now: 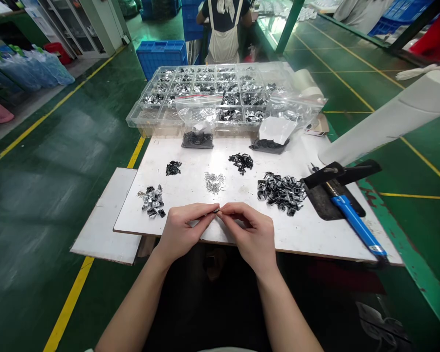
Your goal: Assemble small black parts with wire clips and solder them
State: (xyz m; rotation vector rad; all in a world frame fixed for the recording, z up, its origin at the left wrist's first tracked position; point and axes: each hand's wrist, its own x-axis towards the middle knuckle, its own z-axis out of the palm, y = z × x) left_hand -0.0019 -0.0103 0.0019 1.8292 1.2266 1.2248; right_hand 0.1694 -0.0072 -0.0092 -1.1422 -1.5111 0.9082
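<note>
At the front edge of the white board, my left hand and my right hand meet fingertip to fingertip. Both pinch one small dark part, mostly covered by the fingers, so its kind is unclear. Just beyond the fingertips lies a heap of tiny silvery metal pieces. Left of my left hand is a pile of shiny black-and-silver parts. A larger heap of similar parts lies to the right of my right hand. Two small piles of black pieces sit farther back.
A blue-handled soldering iron rests on a black stand at right, near a thick white tube. Behind stand two clear bags of black parts and a compartmented plastic tray. A person in an apron is beyond.
</note>
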